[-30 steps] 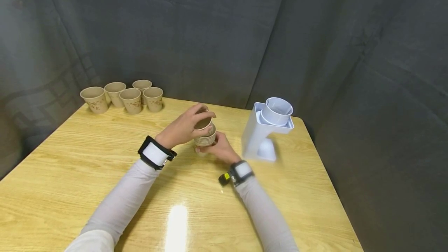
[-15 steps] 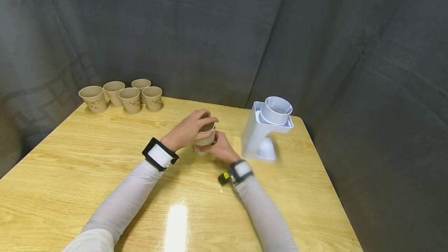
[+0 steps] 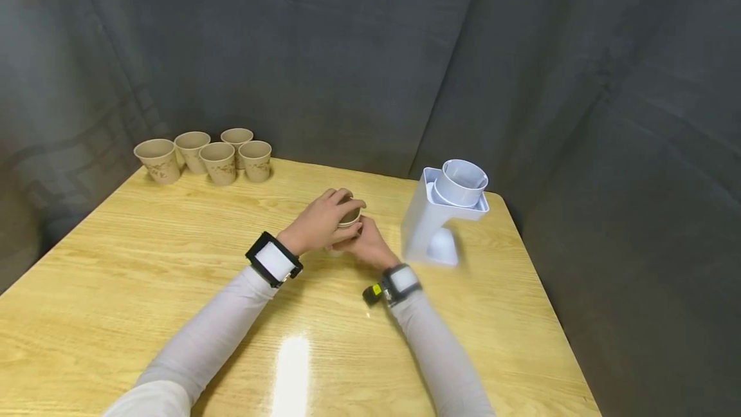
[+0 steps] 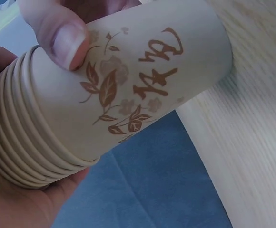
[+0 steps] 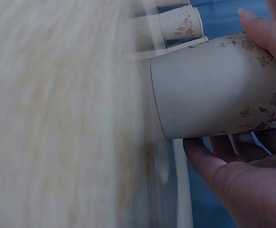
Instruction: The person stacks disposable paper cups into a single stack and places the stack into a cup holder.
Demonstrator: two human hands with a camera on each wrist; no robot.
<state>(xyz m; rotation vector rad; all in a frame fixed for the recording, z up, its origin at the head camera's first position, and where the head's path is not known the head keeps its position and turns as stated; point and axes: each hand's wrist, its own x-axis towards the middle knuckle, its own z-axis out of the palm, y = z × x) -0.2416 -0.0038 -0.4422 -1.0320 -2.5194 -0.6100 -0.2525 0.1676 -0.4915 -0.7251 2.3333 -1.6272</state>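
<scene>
The left hand grips a cup stack around its rims — the right hand holds its body — five cups standing apart.

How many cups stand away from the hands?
5, far left on the table: front-left cup, front-middle cup, front-right cup, back-left cup, back-right cup. None seems hidden.

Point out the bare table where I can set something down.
Widest: the tabletop left of the left sleeve, nearer than the five printed paper cups. Also: between the sleeves, and right of the right sleeve to the edge. Crowded: those cups' corner, and the middle, where left hand and right hand hold a paper cup stack, left of the white plastic stand.
</scene>
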